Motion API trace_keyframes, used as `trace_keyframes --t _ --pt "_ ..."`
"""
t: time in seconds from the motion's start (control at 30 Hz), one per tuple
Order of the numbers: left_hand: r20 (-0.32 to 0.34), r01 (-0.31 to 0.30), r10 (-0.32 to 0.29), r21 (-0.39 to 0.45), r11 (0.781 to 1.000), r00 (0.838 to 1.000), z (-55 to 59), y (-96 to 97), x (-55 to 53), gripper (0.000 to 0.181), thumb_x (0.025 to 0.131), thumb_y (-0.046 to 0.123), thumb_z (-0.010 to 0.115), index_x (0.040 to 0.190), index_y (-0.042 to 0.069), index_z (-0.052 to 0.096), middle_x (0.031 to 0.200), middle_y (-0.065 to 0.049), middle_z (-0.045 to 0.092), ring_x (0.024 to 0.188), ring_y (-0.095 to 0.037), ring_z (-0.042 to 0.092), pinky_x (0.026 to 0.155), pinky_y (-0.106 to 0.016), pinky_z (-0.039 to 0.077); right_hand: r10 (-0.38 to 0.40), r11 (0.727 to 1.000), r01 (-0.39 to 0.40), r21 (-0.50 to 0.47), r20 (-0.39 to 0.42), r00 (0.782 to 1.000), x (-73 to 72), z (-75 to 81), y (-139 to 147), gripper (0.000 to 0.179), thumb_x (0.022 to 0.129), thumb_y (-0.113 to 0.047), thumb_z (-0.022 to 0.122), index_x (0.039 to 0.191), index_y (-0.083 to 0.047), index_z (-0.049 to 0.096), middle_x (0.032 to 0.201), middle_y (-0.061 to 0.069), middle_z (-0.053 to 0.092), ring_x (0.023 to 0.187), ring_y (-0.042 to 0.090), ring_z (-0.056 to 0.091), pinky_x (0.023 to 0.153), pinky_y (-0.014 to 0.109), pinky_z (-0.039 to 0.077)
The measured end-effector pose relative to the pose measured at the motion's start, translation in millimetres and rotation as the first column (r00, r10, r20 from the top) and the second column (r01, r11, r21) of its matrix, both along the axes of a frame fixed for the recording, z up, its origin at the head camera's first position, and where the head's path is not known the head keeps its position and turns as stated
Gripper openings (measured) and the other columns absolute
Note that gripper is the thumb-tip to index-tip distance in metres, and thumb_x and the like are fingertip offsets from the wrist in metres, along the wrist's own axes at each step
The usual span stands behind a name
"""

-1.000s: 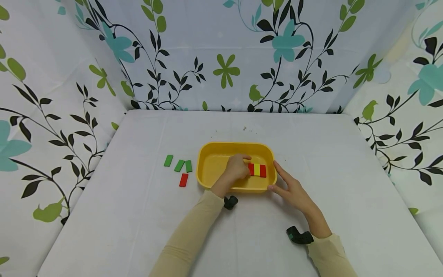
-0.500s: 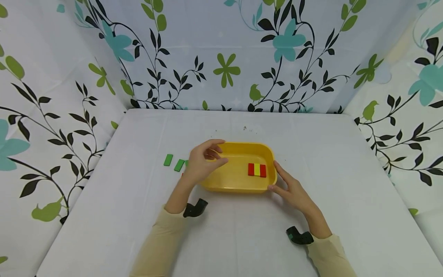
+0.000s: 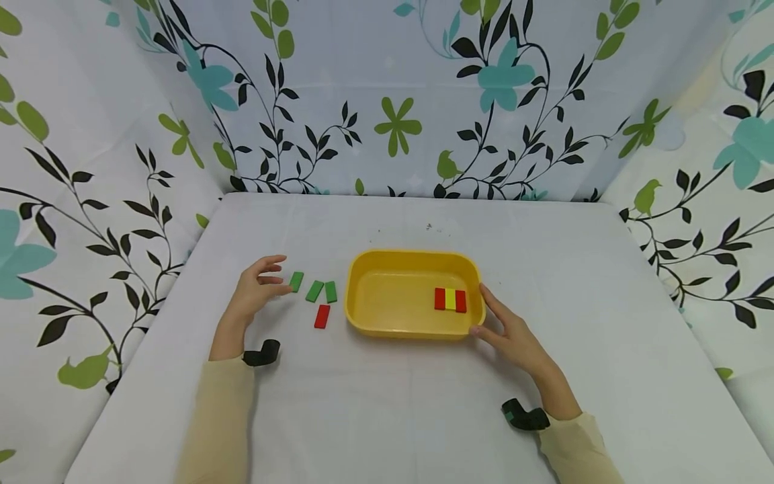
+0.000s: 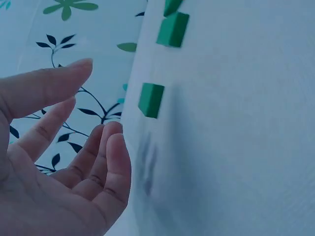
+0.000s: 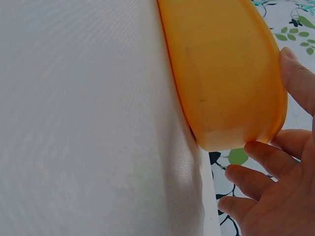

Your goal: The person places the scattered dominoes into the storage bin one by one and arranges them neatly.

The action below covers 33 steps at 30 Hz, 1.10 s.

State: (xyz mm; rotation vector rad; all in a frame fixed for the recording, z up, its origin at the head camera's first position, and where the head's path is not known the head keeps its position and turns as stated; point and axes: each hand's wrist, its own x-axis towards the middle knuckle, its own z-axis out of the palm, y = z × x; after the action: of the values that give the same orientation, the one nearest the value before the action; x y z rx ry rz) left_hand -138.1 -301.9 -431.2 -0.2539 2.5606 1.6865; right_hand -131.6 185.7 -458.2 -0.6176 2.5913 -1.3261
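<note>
In the head view my left hand (image 3: 254,290) is beside the leftmost green block (image 3: 296,281), thumb tip right at it. Its thumb and fingers are apart, and the left wrist view shows nothing between them. Two more green blocks (image 3: 314,291) and a red block (image 3: 322,316) lie just to the right, on the white table. My right hand (image 3: 512,335) rests at the right end of a yellow tray (image 3: 387,329), thumb and forefinger spread against its outer wall. Inside the tray, a yellow block (image 3: 450,300) sits between two red blocks (image 3: 439,299) in a row.
The white tabletop (image 3: 411,410) surrounds the tray. Floral cloth (image 3: 393,87) hangs behind the table and along both sides. A dark wrist device (image 3: 263,353) sits on my left wrist, and another (image 3: 525,415) on my right.
My left hand has come out of the tray and moved left, past the loose blocks to the leftmost green one. The red-yellow-red row stays in the tray. My right hand keeps its place.
</note>
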Motion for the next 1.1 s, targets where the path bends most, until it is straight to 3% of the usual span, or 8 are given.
trace_keyframes --t 0.2,0.37,0.63,1.1 --pt "0.093 0.048 -0.044 -0.034 0.998 0.995 -17.7 -8.5 -12.8 0.072 0.084 0.002 0.072 0.148 0.01 0.041 0.147 -0.021 0.039 0.111 -0.027 0.046 0.081 -0.031 0.039 0.0 1.0 0.0 0.004 -0.002 1.0 0.6 0.1 -1 0.084 0.091 -0.03 0.068 0.158 -0.018 0.018 0.162 0.012 0.02 0.148 0.04 0.02 0.113 0.06 0.024" --pt "0.107 0.048 -0.034 -0.135 0.99 0.994 -25.2 -5.1 -22.0 0.073 0.08 0.0 0.074 0.146 0.006 0.043 0.141 -0.021 0.044 0.105 -0.025 0.045 0.08 -0.03 0.04 -0.009 1.0 0.009 0.014 -0.012 1.0 1.1 1.4 -1 0.084 0.091 -0.029 0.069 0.157 -0.016 0.019 0.162 0.013 0.021 0.147 0.04 0.021 0.113 0.06 0.025" --pt "0.125 0.042 -0.009 -0.264 0.964 0.992 -27.7 -0.3 -26.4 0.067 0.079 0.0 0.074 0.141 0.004 0.049 0.13 -0.019 0.048 0.1 -0.027 0.044 0.076 -0.031 0.039 -0.005 1.0 0.005 0.01 -0.009 1.0 1.0 1.4 -1 0.084 0.091 -0.029 0.069 0.157 -0.016 0.018 0.162 0.013 0.021 0.148 0.04 0.021 0.113 0.06 0.024" --pt "0.112 0.021 0.013 -0.296 0.955 0.994 -29.9 1.3 -25.2 0.053 0.082 0.007 0.074 0.132 0.003 0.058 0.126 -0.02 0.052 0.099 -0.028 0.046 0.074 -0.031 0.039 -0.007 1.0 0.007 0.01 -0.003 1.0 0.9 1.7 0 0.084 0.091 -0.031 0.068 0.157 -0.017 0.019 0.162 0.013 0.022 0.148 0.039 0.021 0.113 0.06 0.024"
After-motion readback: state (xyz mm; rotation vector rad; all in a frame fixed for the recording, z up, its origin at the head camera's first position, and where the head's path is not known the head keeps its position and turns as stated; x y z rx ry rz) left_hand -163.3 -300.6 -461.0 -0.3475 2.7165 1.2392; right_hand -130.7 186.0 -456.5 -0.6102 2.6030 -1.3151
